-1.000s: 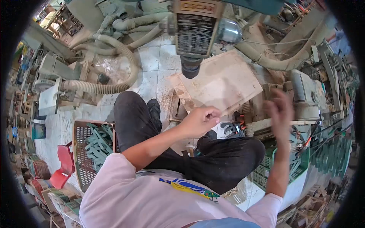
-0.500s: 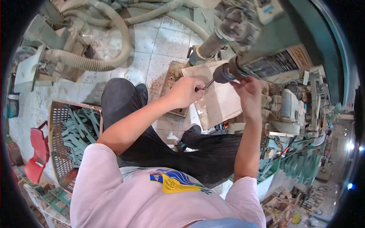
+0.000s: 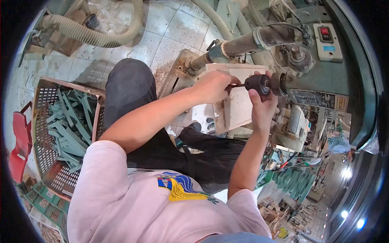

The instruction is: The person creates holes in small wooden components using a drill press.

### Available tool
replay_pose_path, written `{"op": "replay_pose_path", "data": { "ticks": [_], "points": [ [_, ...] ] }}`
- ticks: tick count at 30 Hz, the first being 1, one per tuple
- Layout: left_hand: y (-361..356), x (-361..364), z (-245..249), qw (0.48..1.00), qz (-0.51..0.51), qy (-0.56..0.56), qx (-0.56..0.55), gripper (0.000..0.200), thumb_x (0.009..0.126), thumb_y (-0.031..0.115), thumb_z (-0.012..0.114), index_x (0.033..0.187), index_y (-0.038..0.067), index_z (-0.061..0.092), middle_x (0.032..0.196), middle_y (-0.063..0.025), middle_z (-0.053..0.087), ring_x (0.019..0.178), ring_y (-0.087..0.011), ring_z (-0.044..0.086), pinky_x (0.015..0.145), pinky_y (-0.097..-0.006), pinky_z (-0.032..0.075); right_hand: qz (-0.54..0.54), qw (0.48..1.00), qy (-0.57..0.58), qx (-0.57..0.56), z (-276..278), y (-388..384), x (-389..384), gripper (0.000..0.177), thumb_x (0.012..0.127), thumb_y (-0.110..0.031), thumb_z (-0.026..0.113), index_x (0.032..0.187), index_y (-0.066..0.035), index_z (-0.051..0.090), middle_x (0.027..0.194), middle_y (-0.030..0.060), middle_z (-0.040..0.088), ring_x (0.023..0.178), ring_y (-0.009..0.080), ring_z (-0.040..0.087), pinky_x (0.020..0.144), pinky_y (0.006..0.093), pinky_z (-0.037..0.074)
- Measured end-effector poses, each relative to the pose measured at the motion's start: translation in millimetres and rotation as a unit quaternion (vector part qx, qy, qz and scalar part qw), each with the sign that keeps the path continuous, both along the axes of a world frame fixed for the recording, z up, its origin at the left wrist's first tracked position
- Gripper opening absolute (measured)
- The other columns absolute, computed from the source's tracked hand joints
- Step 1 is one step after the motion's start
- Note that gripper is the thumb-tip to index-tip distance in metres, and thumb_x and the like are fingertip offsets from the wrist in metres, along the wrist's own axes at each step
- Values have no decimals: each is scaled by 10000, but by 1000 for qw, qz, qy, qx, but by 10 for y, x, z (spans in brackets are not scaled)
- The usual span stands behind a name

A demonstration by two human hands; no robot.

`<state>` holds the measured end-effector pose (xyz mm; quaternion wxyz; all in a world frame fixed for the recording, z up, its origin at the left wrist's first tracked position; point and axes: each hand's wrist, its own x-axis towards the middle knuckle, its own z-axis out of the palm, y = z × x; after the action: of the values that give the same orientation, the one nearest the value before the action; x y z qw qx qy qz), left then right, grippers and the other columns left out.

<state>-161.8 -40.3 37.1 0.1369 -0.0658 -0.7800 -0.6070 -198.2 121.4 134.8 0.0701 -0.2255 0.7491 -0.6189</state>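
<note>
My left hand [image 3: 215, 86] pinches a thin dark drill bit [image 3: 239, 85], whose other end meets the drill chuck [image 3: 253, 83]. Around that black chuck curl the fingers of my right hand [image 3: 262, 107], with the thumb on its near side. The chuck hangs from the spindle of a green drill press [image 3: 320, 77]. Below both hands is a pale board [image 3: 239, 107] on the press's table area. How far the bit sits inside the chuck is hidden.
A perforated crate [image 3: 42, 133] of green wooden strips [image 3: 69, 125] stands at my left, near a red chair [image 3: 20, 146]. The press column [image 3: 239, 47] rises beyond my hands. A ridged hose [image 3: 89, 36] crosses the floor. A red switch [image 3: 324, 34] is on the press.
The view has shifted, showing more of the press head and switch. My right hand has come round the chuck's body. My left hand still pinches the bit.
</note>
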Motion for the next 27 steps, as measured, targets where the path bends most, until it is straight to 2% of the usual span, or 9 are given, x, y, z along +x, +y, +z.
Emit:
{"op": "replay_pose_path", "data": {
  "ticks": [3, 6, 14, 16, 18, 20, 22, 26, 27],
  "points": [
    [42, -111, -46, 996, 11, 85, -29, 224, 817, 85, 662, 1024, 30, 728, 940, -184, 707, 885, -391, 671, 794, -458, 534, -101, 994, 26, 43, -192, -23, 4, 774, 803, -131, 847, 1432, 13, 420, 1203, 115, 616, 1116, 196, 593, 970, 334, 491],
    [58, -165, 4, 996, -16, 74, 37, 244, 796, 37, 680, 1037, 6, 704, 975, -176, 694, 910, -387, 651, 797, -432, 526, -80, 996, 21, 16, -152, -58, 37, 804, 777, -241, 871, 1407, -4, 431, 1204, 106, 602, 1114, 196, 598, 993, 342, 479],
    [148, -222, -28, 986, -42, 1, 163, 215, 832, 73, 712, 1039, 17, 708, 963, -150, 709, 899, -296, 684, 805, -392, 529, -118, 985, 104, 76, -69, -65, -65, 859, 734, -175, 904, 1423, 14, 427, 1256, 132, 583, 1098, 222, 609, 966, 329, 503],
    [125, -221, -6, 986, -47, 2, 160, 216, 833, 72, 711, 1042, 14, 705, 960, -149, 710, 889, -291, 682, 805, -389, 528, -61, 993, 93, 47, -33, -52, -74, 858, 746, -289, 890, 1423, -8, 445, 1203, 94, 595, 1069, 193, 602, 958, 326, 479],
    [121, -235, -17, 986, -50, 2, 157, 218, 834, 71, 710, 1044, 12, 702, 957, -147, 711, 878, -286, 680, 804, -386, 527, 38, 992, 8, -121, -6, -106, -49, 859, 756, -177, 875, 1452, 5, 406, 1215, 97, 592, 1074, 197, 603, 967, 339, 473],
    [149, -256, -43, 985, -69, -6, 158, 213, 843, 68, 703, 1048, 13, 700, 951, -149, 715, 871, -277, 679, 803, -375, 524, 27, 992, 43, -112, -20, -74, -68, 888, 758, -174, 869, 1471, 4, 371, 1266, 136, 590, 1132, 246, 598, 1004, 384, 467],
    [152, -238, -38, 984, -73, -10, 163, 207, 849, 78, 699, 1046, 14, 699, 939, -150, 715, 874, -271, 681, 802, -370, 523, -90, 972, 164, 142, 3, 114, -162, 933, 757, -200, 862, 1498, -15, 326, 1358, 181, 542, 1243, 308, 548, 1043, 441, 459],
    [38, -260, 17, 980, -132, -44, 144, 207, 876, 126, 691, 1063, 41, 711, 934, -135, 729, 888, -254, 686, 809, -355, 520, 45, 995, 50, -69, 92, -116, -54, 982, 753, -237, 878, 1513, -4, 302, 1306, 139, 555, 1211, 243, 550, 1009, 399, 471],
    [3, -272, 26, 979, -134, -48, 148, 207, 876, 126, 691, 1063, 41, 711, 934, -135, 729, 888, -254, 686, 809, -355, 520, 18, 995, 88, -42, 59, -117, -53, 966, 759, -250, 876, 1501, 17, 318, 1276, 129, 574, 1179, 225, 561, 1004, 379, 470]
  ]
}}
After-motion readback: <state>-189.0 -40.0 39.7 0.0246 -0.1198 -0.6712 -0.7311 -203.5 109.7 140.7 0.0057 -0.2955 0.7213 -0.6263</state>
